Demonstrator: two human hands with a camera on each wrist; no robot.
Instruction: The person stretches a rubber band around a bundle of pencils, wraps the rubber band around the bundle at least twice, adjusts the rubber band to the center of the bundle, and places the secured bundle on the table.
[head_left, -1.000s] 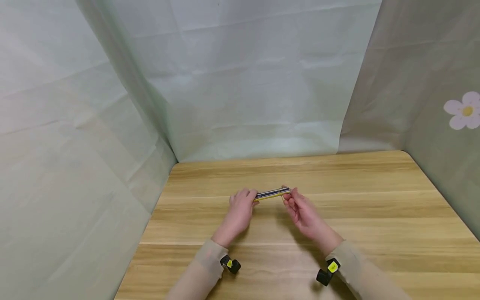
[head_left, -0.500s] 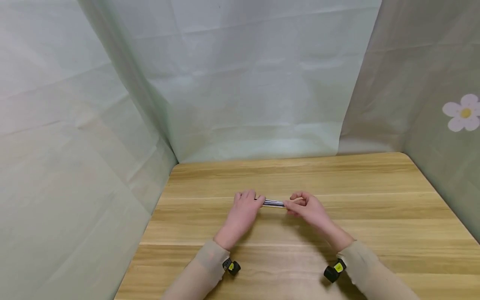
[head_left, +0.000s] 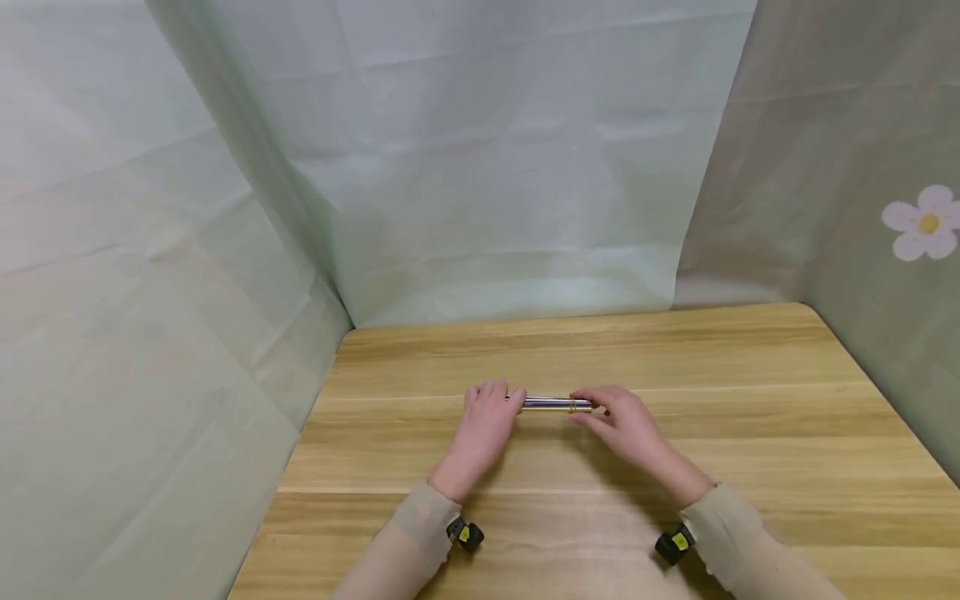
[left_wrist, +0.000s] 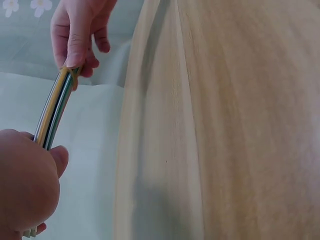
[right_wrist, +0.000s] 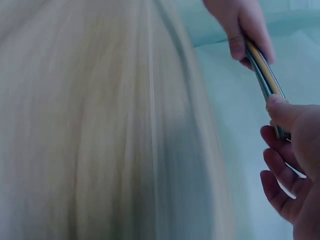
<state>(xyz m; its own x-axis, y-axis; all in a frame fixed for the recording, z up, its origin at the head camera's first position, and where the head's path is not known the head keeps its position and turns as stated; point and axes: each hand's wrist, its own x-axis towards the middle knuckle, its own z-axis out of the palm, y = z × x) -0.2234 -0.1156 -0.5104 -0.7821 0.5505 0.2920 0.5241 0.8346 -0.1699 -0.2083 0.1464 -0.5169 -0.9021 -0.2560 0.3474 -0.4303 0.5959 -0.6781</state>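
Observation:
My left hand [head_left: 486, 421] grips one end of a bundle of pencils [head_left: 547, 403], which lies nearly level across the head view. In the left wrist view the pencils [left_wrist: 52, 112] show yellow, dark and green sides, and a yellowish rubber band [left_wrist: 74, 77] circles them near the far end. At that banded end, my right hand [head_left: 628, 425] has its thumb and fingers on either side of the bundle. The right wrist view shows the right thumb [right_wrist: 280, 111] pressed on the pencils [right_wrist: 265, 70], its other fingers curled loosely below.
A wood-grain table [head_left: 585, 517] spreads beneath both hands. Pale cloth [head_left: 510, 208] hangs behind it and along the sides, with a flower print [head_left: 928, 223] at the right. Each wrist wears a small black camera [head_left: 467, 535].
The bundle has gone from slanting up to the right to nearly level. My right hand has turned over it, then spread its thumb and fingers, so the banded end shows again.

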